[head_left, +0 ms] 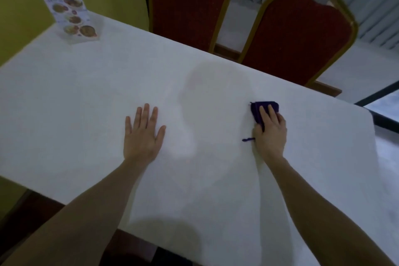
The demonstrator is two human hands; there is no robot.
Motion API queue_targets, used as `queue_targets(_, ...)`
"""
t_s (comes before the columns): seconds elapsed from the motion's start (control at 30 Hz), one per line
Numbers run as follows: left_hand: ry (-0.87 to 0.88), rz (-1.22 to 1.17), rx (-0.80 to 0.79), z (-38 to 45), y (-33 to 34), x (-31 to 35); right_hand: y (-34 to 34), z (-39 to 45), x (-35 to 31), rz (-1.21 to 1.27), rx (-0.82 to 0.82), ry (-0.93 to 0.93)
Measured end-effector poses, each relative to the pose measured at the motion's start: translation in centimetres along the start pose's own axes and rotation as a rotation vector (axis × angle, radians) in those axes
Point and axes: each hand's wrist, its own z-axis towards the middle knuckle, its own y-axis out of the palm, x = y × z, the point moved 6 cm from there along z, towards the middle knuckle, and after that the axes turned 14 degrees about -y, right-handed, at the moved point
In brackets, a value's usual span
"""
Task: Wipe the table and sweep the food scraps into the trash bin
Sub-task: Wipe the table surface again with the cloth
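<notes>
A white table fills most of the head view. My right hand presses a dark purple cloth flat on the table's right part, fingers lying over it, a loose thread sticking out by the thumb. My left hand rests flat on the table left of centre, palm down, fingers spread, holding nothing. I see no food scraps and no trash bin.
A standing menu card with food pictures is at the table's far left corner. Two red chairs with gold frames stand behind the far edge. The table's right corner is near my right hand. A yellow wall is at left.
</notes>
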Motion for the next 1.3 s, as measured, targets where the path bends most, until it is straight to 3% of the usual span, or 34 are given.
queue_targets(0.1,0.016,-0.015,0.014,-0.1,-0.3,0.1,2.4,0.0,-5.8,0.023,-0.036,-0.066)
queue_targets(0.23,0.037,-0.012,0.000,-0.3,-0.2,0.0,4.7,-5.4,-13.0,0.058,-0.139,-0.339)
queue_targets(0.37,0.089,0.024,-0.048,-0.3,-0.1,-0.3,4.0,-13.0,-13.5,0.061,-0.153,-0.458)
queue_targets(0.47,0.187,0.012,-0.077,-1.1,-0.4,-1.1,1.3,-17.8,-10.1,-0.001,-0.111,-0.414)
queue_targets(0.57,0.276,0.044,-0.078,-3.5,-0.4,-2.5,-1.5,-19.5,-4.9,-0.032,-0.039,-0.205)
queue_targets(0.7,0.313,0.060,-0.088,-7.0,-0.2,-3.3,-1.8,-15.7,-2.3,-0.004,0.065,0.110)
queue_targets(0.77,0.324,0.054,-0.097,-8.9,0.1,-3.2,-0.6,-13.3,-4.0,0.018,0.073,0.156)
queue_targets(0.9,0.302,0.042,-0.097,-11.0,0.7,-3.1,1.9,-12.1,-10.6,0.032,0.002,0.007)
queue_targets(1.03,0.295,0.084,-0.066,-11.1,0.6,-3.0,3.3,-18.0,-16.3,0.078,-0.103,-0.272)
queue_targets(1.17,0.302,0.081,-0.069,-11.3,0.5,-2.9,1.7,-24.6,-14.2,0.081,-0.151,-0.313)
queue_targets(1.3,0.309,0.091,-0.060,-11.4,0.5,-2.8,-1.7,-27.3,-8.3,0.027,-0.052,-0.242)
